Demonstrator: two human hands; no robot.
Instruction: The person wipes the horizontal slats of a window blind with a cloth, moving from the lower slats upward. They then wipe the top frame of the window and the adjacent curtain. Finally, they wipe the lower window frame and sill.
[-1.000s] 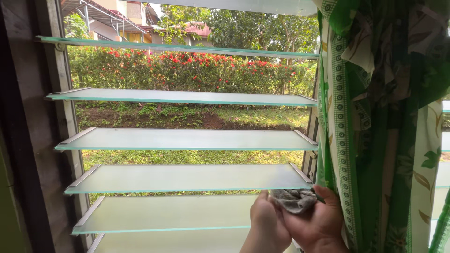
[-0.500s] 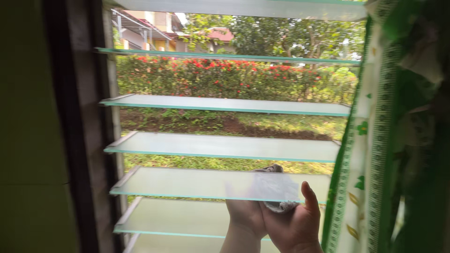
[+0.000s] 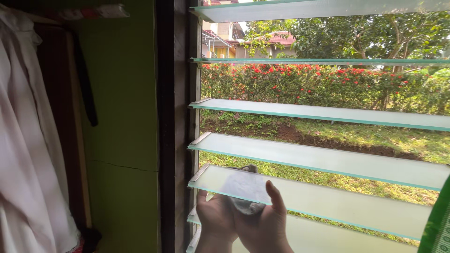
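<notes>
Both hands, left hand [image 3: 213, 220] and right hand [image 3: 262, 225], closed round grey cloth [image 3: 241, 194] pinching frosted glass slat [image 3: 328, 199] near frame [image 3: 180, 140]; keep pressure even, support underside.

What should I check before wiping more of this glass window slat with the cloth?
1. Cloth wrapped over the slat's near edge: ok, it shows above and below the glass.
2. Both hands on the cloth: ok, left hand and right hand press it from below.
3. Fingers off the glass edge: cannot tell, the right thumb lies across it.
4. Slat seated in its metal clip: ok, its left end sits in the clip.
5. Way clear to the right: ok, only bare frosted glass.
6. Curtain out of the way: ok, just at the far right corner.
</notes>
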